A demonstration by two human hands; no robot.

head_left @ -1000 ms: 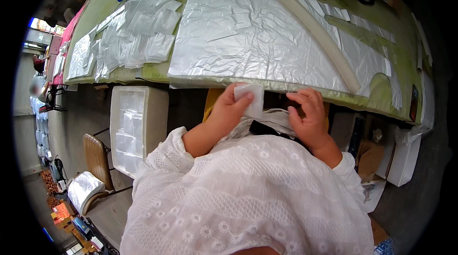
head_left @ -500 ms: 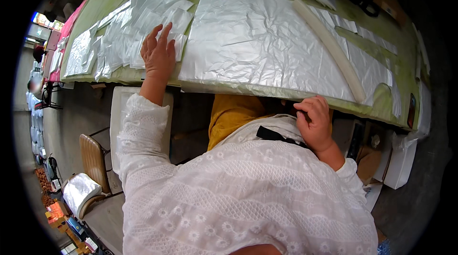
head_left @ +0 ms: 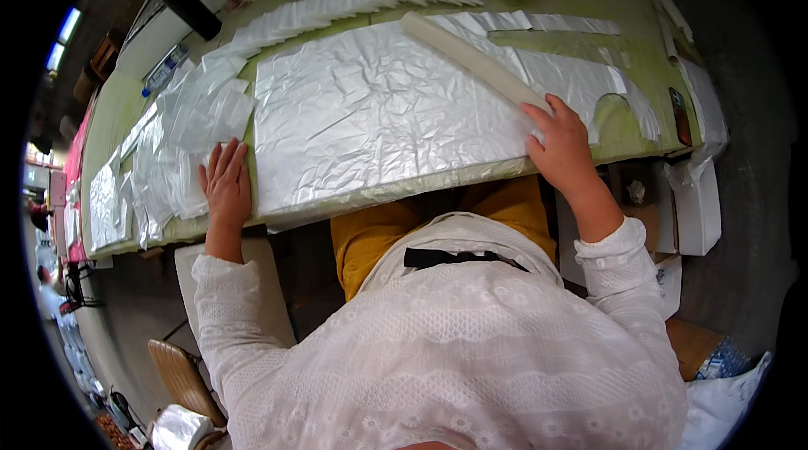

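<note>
A large stack of shiny, wrinkled, translucent plastic sheets (head_left: 353, 113) lies flat on the table in front of me. A long pale bar (head_left: 463, 54) rests slantwise across its right part. My right hand (head_left: 566, 147) is over the near end of this bar, fingers apart and touching it; the hand hides that end. To the left, my left hand (head_left: 225, 189) lies with fingers stretched out near the front edge, beside the sheets' left edge. Its fingertips reach a loose heap of small clear plastic pieces (head_left: 189, 126). Neither hand has lifted anything.
A row of overlapping plastic pieces (head_left: 353, 0) curves along the back of the green table cover (head_left: 627, 126). At the back left are a bottle (head_left: 164, 69) and a black cylinder (head_left: 192, 10). A phone (head_left: 679, 116) lies at the right. A brown chair (head_left: 181, 378) stands lower left.
My right hand has risen from my lap onto the near end of the bar. My left hand has come down from above the plastic pieces to the table's front edge. The view has shifted.
</note>
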